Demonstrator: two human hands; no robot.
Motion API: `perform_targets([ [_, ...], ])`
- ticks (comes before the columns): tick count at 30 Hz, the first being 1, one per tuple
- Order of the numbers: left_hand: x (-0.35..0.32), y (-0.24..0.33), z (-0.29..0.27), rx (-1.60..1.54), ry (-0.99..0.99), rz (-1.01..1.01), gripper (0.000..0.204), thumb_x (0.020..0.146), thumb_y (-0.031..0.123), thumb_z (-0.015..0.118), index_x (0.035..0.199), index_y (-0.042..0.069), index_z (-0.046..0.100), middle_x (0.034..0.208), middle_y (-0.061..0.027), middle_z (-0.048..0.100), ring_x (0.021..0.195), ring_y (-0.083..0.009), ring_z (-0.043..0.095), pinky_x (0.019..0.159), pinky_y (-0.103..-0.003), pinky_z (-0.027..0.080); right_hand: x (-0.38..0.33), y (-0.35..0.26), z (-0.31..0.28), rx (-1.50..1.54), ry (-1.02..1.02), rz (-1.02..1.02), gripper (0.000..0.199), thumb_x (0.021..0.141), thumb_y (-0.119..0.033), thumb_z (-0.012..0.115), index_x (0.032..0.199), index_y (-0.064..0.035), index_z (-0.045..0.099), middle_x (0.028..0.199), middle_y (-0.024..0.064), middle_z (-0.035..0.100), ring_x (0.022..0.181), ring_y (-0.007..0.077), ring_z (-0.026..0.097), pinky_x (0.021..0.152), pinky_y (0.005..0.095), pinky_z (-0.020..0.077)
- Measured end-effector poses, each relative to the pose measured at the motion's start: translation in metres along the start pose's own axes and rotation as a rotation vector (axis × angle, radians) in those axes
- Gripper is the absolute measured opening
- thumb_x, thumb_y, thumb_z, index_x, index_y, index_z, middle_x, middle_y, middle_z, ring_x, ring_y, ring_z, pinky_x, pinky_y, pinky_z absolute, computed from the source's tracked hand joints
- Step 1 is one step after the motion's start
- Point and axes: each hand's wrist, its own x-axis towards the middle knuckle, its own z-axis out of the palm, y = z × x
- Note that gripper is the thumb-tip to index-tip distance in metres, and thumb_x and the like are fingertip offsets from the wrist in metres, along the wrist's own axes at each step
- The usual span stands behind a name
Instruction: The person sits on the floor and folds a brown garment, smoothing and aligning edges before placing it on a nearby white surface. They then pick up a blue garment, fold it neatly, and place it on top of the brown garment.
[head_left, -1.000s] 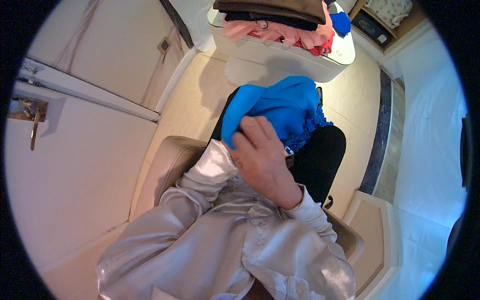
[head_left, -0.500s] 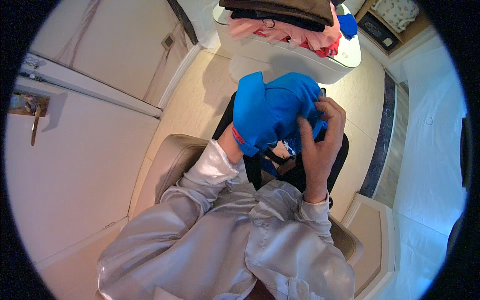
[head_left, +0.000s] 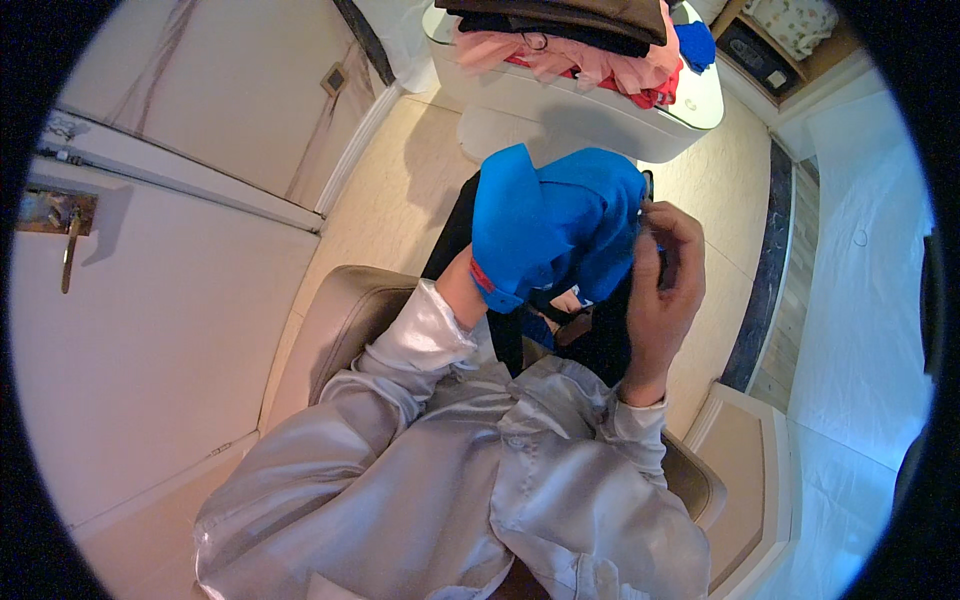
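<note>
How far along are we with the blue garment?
Nothing folded yet: the blue garment is bunched in the air over the lap. Left hand is hidden inside it, right hand pinches its edge. A clothes pile sits on the white table ahead.

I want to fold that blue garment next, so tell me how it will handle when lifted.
The blue garment is probably floppy: it drapes in soft folds over the left hand, which is hidden under it. It seems light, since the right hand grips its edge with fingertips alone. It likely will not slip much; the cloth looks matte.
</note>
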Motion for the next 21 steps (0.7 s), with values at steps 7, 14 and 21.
perform_targets([
  [7,0.006,0.004,0.016,-0.027,-0.02,-0.003,0.027,0.1,0.021,0.056,0.121,0.005,0.06,0.118,-0.0124,0.065,0.102,-0.0213,0.063,0.092,-0.035,0.051,-0.008,-0.007,0.015,-0.252,-0.012,-0.128,0.036,0.074,0.0,0.07,0.107,-0.003,0.056,0.107,0.0148,0.058,0.096,0.0283,0.058,0.084,0.037,0.0484],
  [14,0.005,0.007,-0.006,-0.063,-0.045,-0.097,0.028,0.1,0.022,0.055,0.122,0.005,0.06,0.119,-0.0128,0.065,0.104,-0.0222,0.063,0.093,-0.035,0.05,0.002,-0.014,-0.013,0.241,0.008,0.297,0.023,0.089,0.003,0.06,0.112,-0.0028,0.058,0.104,0.0068,0.064,0.097,0.0159,0.061,0.087,0.0266,0.0478],
  [21,0.003,0.007,-0.018,-0.114,-0.069,-0.19,0.03,0.1,0.023,0.054,0.123,0.005,0.059,0.12,-0.0132,0.064,0.105,-0.0231,0.063,0.094,-0.036,0.05,0.004,-0.01,-0.03,0.442,-0.005,0.402,0.027,0.09,0.0,0.061,0.117,-0.004,0.057,0.109,0.0076,0.063,0.103,0.0157,0.059,0.093,0.0286,0.0435],
])
